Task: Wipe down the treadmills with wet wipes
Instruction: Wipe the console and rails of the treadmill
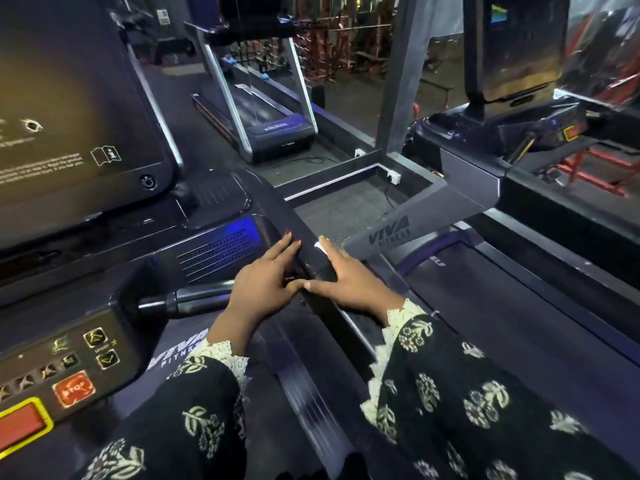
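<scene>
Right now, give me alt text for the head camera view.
On a treadmill's dark side rail, the right hand presses a white wipe with straight fingers; the left hand rests flat beside it. A console with a red stop button sits lower left.

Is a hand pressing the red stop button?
No, the left hand and right hand lie on the black side rail, not the red stop button.

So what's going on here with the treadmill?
A person is wiping a treadmill. Both hands are on its dark side rail. The right hand presses a white wipe flat on the rail, with only a corner of it showing past the fingertips. The left hand rests flat on the rail just beside it.
</scene>
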`<state>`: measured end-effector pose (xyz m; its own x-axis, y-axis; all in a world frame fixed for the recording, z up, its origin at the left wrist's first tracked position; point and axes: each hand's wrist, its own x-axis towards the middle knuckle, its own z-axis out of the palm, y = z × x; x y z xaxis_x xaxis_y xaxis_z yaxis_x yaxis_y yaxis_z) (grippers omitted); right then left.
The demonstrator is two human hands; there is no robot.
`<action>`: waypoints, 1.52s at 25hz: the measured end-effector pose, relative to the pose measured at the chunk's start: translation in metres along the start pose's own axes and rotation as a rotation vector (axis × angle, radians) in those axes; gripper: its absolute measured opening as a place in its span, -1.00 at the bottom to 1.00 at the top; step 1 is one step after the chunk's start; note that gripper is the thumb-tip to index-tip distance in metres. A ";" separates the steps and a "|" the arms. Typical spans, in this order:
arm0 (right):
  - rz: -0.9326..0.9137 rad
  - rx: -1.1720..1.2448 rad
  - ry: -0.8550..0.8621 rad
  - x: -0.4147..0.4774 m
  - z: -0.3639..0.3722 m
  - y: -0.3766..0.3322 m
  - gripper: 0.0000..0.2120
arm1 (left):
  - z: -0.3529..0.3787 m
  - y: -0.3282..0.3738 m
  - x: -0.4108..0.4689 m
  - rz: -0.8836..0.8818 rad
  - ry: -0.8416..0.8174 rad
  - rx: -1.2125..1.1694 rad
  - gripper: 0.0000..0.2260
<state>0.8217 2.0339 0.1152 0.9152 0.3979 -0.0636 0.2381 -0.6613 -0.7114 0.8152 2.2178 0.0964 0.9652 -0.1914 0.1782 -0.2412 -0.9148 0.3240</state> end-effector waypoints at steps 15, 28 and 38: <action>0.139 0.965 -0.126 -0.059 0.004 0.072 -0.59 | -0.003 0.000 0.009 -0.074 0.009 -0.096 -0.30; 0.339 0.871 -0.148 -0.075 -0.002 0.059 -0.43 | -0.004 0.001 0.009 -0.076 0.000 -0.110 -0.29; 0.422 0.751 -0.128 -0.111 -0.015 0.046 -0.58 | 0.000 -0.005 0.010 -0.036 -0.022 -0.098 -0.30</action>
<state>0.7362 1.9494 0.1002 0.8244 0.3120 -0.4723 -0.4316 -0.1934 -0.8811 0.8257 2.2207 0.0960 0.9752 -0.1675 0.1444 -0.2136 -0.8823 0.4194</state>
